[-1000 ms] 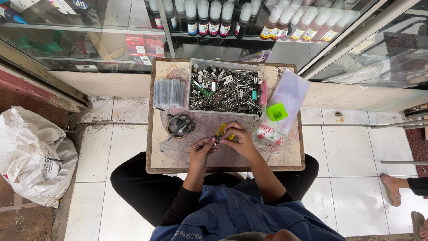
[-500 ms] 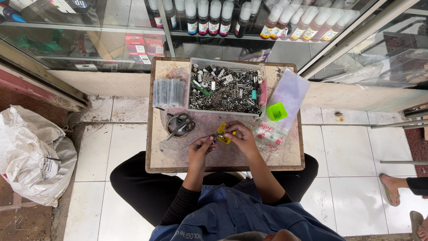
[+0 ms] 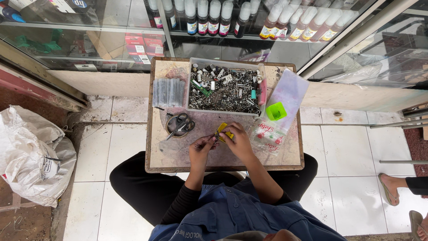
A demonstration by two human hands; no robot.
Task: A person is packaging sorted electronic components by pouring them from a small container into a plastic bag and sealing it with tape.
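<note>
While the right hand (image 3: 238, 140) pinches a small yellow part (image 3: 224, 131) low over the desk (image 3: 285, 154) and the left hand (image 3: 201, 147) grips its near end, it looks light, stiff, best held by the edges.

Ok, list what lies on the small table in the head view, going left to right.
Bundle of clear strips → scissors → left hand → small yellow part in the right hand → green cap → printed plastic bags. The tray of metal parts spans several, so it is left out.
</note>
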